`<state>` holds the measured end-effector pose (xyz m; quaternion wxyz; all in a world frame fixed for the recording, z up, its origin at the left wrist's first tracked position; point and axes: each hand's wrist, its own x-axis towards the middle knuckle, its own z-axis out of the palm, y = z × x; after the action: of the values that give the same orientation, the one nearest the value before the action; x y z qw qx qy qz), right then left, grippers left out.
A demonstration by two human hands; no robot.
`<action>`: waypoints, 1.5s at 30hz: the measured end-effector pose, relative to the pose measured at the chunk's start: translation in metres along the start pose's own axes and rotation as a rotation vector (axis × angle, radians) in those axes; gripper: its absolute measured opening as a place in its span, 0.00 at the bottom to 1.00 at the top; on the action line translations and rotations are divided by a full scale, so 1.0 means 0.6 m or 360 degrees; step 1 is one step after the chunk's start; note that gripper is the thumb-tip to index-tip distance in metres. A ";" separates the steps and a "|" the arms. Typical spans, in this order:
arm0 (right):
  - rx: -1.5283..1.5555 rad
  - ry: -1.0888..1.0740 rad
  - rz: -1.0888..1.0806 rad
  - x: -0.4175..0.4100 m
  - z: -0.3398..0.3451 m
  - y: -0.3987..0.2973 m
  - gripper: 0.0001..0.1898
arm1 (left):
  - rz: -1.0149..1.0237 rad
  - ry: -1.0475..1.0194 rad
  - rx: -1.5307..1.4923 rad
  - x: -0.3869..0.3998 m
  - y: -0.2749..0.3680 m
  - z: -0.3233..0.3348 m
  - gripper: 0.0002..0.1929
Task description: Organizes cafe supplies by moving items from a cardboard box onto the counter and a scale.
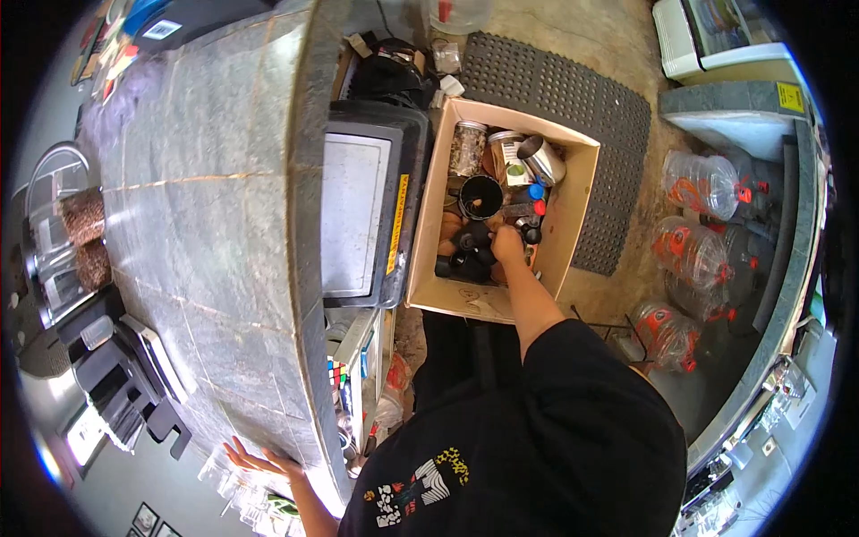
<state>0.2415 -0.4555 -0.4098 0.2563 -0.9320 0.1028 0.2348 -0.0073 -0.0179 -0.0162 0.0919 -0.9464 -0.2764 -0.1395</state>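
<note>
A cardboard box [584,194] stands open below me, filled with jars and cups. My right hand [508,243] reaches into it, its fingers at a black object [473,245] whose kind I cannot make out; whether they grip it is unclear. Just above lie a black mug [480,197], a glass jar with a metal lid [468,149], a jar with a label [510,161] and a tilted metal cup [541,161]. A bottle with a blue cap [535,192] lies nearby. My left hand [265,462] rests at the edge of the grey tiled counter [201,235], fingers spread, holding nothing visible.
A black bin with a pale lid [356,215] is between counter and box. A perforated rubber mat [537,74] lies behind the box. Large empty plastic water bottles [701,184] lie at the right, under another counter. A Rubik's cube [337,372] sits on a shelf.
</note>
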 end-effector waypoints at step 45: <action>0.0605 0.0303 -0.2200 -0.397 -0.091 -1.202 0.05 | -0.0855 0.0528 -0.1674 0.400 -0.240 0.022 0.15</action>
<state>0.2806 0.1439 0.0586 0.4940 -0.7396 -0.4492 -0.0852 0.1103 0.2243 0.0608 -0.3841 -0.7279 -0.3815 -0.4209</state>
